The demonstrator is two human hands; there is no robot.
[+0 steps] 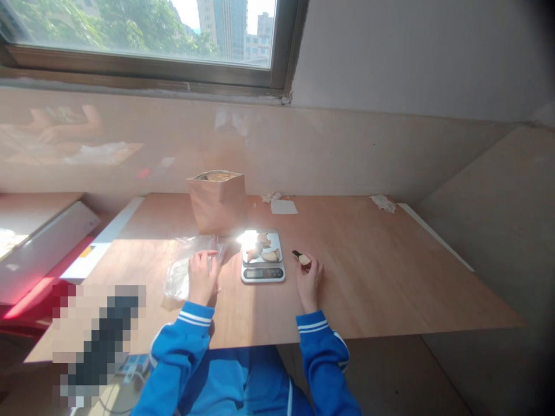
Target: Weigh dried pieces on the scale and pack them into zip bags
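Note:
My left hand (203, 277) lies over a pile of clear plastic zip bags (177, 280), its fingers stretched out. Between the fingertips of my right hand (309, 283) is a pale slice with a dark end (302, 258), which looks like dried mushroom. A small white kitchen scale (263, 277) stands between my hands. Several similar pale slices (271, 255) rest on its plate. Glare covers the upper left of the plate, and I cannot read the display.
Behind the bags a brown paper bag (219, 205) stands upright with its top open. A white paper piece (284, 207) and crumpled tissue (272, 197) lie near the wall. More crumpled tissue (383, 203) is at the back right. A pixelated patch hides the lower left.

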